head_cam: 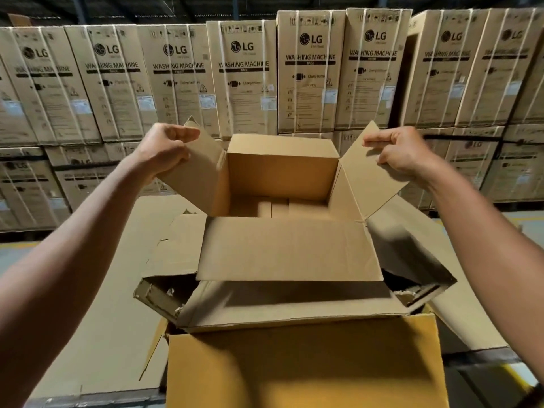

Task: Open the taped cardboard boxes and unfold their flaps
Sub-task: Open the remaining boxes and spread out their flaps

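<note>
Left grip (164, 148): I see it clenched on left flap (194, 178), 10 o'clock.
Right grip (403, 151): grasping right flap (368, 178), 2 o'clock.
Room: stacked washing-machine cartons (244, 78), 12 o'clock.
Surface: flattened cardboard (117, 304) under open box (282, 172).

Warehouse: stacked, strapped washing-machine cartons (243, 78) in long rows.

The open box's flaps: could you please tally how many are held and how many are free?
Held: 2, left flap in left hand, right flap in right hand
Free: 2, far flap, near flap
Total: 4
</note>
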`<state>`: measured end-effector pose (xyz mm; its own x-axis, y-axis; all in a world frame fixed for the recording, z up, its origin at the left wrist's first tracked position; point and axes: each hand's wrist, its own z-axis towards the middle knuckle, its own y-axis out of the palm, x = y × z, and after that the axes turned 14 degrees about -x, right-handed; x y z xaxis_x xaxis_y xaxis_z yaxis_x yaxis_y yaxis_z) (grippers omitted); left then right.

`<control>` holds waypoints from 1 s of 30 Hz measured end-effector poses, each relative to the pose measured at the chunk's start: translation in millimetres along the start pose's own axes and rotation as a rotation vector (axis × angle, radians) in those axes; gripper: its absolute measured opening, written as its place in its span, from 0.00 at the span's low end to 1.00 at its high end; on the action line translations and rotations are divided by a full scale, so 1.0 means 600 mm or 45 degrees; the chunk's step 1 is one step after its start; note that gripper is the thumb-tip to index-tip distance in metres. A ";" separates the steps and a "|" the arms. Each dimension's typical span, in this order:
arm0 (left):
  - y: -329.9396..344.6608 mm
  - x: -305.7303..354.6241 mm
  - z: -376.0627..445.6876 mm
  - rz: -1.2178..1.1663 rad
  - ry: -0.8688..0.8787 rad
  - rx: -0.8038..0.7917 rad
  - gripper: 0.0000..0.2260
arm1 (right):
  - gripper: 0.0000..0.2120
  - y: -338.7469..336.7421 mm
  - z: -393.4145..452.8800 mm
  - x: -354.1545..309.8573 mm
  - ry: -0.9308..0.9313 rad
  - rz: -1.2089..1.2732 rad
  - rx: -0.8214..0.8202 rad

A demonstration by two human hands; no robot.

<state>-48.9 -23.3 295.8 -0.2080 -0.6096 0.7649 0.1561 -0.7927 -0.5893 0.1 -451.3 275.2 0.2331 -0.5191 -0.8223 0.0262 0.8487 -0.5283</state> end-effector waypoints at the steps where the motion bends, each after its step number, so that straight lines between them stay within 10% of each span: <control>1: 0.006 -0.012 0.009 0.007 -0.025 -0.012 0.26 | 0.30 0.007 0.009 0.007 0.026 -0.005 -0.022; 30: 0.210 -0.252 0.036 0.269 -0.305 -0.388 0.25 | 0.27 0.216 0.049 0.219 0.320 -0.376 -0.431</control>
<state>23.2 -31.3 111.6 0.0336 -0.7702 0.6369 -0.1284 -0.6353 -0.7615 62.9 -406.6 104.7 0.0216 -0.7752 -0.6313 -0.2698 0.6035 -0.7503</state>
